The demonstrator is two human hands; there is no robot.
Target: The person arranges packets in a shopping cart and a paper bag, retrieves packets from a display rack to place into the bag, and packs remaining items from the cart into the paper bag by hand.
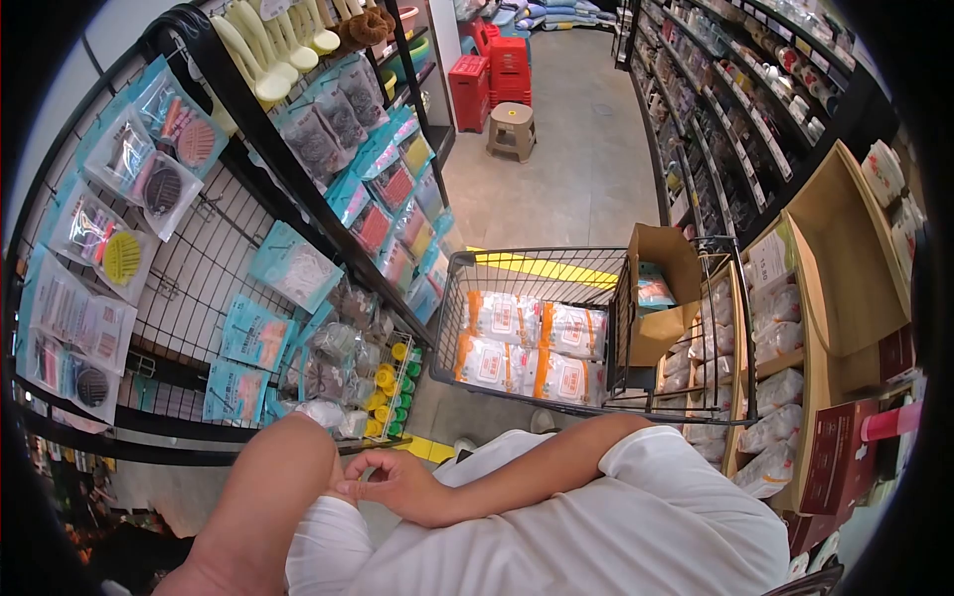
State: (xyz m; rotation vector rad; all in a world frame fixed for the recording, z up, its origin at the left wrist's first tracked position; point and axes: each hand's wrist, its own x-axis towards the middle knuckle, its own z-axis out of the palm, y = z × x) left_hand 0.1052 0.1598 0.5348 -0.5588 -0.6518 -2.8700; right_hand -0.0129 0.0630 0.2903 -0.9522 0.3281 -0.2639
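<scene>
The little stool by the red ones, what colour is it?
Beige stool, best seen in the head view.

Bright, even indoor light, soft glare on plastic packets, strong fisheye curvature, black vignetted corners, edges smeared

We have our left arm sharply bent, the elbow pointing forward and the left hand out of view. Our right forearm crosses in front of our torso towards the left, its elbow bent. Our right hand meets the inner side of the left arm, fingers curled, thumb and index fingertip together in a loose ring.
</scene>
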